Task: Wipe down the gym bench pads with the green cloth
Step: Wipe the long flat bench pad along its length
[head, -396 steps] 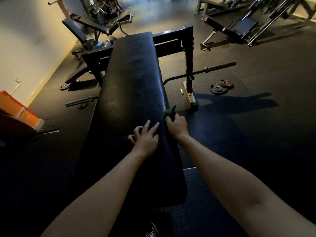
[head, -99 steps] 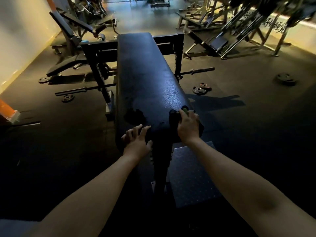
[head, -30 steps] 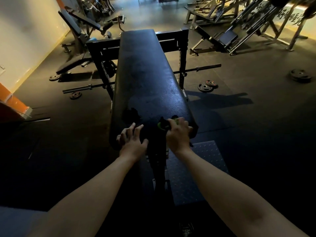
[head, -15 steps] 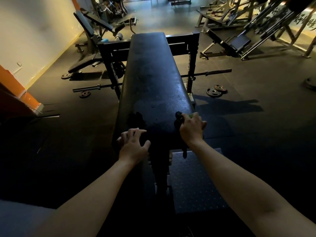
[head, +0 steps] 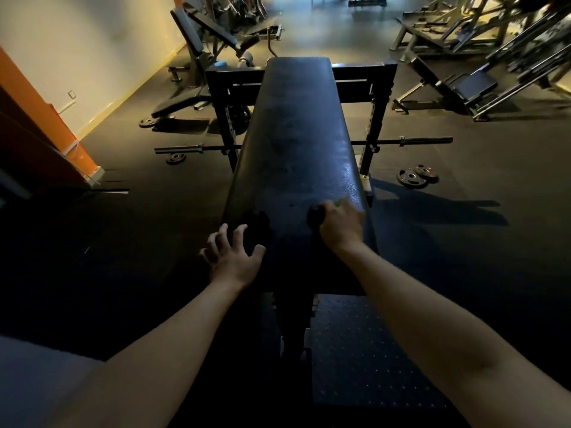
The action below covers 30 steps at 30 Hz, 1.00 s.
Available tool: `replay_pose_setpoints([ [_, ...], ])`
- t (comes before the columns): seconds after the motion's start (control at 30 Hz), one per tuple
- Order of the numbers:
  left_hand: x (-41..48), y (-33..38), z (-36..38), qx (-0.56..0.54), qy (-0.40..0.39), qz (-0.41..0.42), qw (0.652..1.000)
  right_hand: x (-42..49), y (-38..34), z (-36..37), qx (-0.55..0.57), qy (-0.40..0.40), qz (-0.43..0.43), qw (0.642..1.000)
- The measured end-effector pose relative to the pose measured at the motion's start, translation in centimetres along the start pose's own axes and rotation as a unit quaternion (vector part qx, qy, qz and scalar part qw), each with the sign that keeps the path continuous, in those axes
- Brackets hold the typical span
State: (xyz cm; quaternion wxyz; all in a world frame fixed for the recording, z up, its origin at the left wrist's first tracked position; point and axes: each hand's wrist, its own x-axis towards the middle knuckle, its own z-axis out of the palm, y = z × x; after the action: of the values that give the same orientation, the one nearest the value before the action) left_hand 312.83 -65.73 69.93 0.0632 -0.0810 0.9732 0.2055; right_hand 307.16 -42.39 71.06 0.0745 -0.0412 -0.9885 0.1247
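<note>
The right hand's fingers [head: 346, 211] are curled over a bunched green cloth [head: 317, 215], which pokes out as a dark wad on the thumb side. Only a faint green sliver by the knuckles shows its colour. That right hand [head: 341, 225] presses the cloth onto the near right part of the flat bench pad [head: 296, 134], close to its right edge. The left hand [head: 236, 257] holds nothing; its fingers [head: 238, 234] are splayed apart at the pad's near left corner, apparently bracing. I judge this to be the wiping step at the pad's near end. The next move calls for steady downward pressure and a sweep across or up the long pad, with the cloth kept from slipping over the rim. Dim light hides much: how the cloth is folded, whether the left palm truly bears on the vinyl, and which parts of the pad are already clean. The pad's support post below and the dotted footplate [head: 355, 350] fade into shadow. Beyond stand the rack frame [head: 380, 97], a barbell [head: 401, 139] and weight plates [head: 412, 177].
</note>
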Motion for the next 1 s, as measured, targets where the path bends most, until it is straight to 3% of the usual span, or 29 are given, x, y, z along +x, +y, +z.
replay_pose_setpoints([
  [0.1, -0.1, 0.0, 0.0, 0.012, 0.012, 0.002, 1.000, 2.0, 1.9, -0.1, 0.016, -0.003, 0.071, 0.997],
  [0.17, 0.1, -0.1, 0.0, 0.015, 0.010, 0.002, 1.000, 1.9, 0.1, 0.4, 0.047, -0.004, 0.056, 0.997],
  [0.37, 0.4, -0.6, 0.7, 0.035, 0.038, -0.002, 0.999, -2.0, -9.2, 1.9, 0.114, -0.070, -0.159, 0.978],
  [0.5, 0.5, -0.8, 0.4, 0.016, 0.025, 0.004, 1.000, -2.1, -8.2, 1.6, 0.129, -0.065, -0.212, 0.967],
  [0.6, 0.3, -0.7, 0.2, -0.003, 0.000, 0.001, 1.000, 0.4, -3.5, 1.0, 0.059, -0.004, -0.119, 0.991],
  [0.67, 0.1, -0.7, 0.3, -0.007, 0.001, 0.005, 1.000, 1.2, -0.9, 0.7, 0.020, -0.019, -0.010, 1.000],
  [0.73, 0.0, -0.7, 0.3, -0.008, 0.007, 0.011, 1.000, 0.8, -0.4, 0.8, 0.017, -0.053, 0.041, 0.998],
  [1.0, -0.2, -2.3, -1.0, -0.017, -0.051, 0.081, 0.995, -3.8, -6.5, 2.4, 0.061, 0.011, 0.046, 0.997],
])
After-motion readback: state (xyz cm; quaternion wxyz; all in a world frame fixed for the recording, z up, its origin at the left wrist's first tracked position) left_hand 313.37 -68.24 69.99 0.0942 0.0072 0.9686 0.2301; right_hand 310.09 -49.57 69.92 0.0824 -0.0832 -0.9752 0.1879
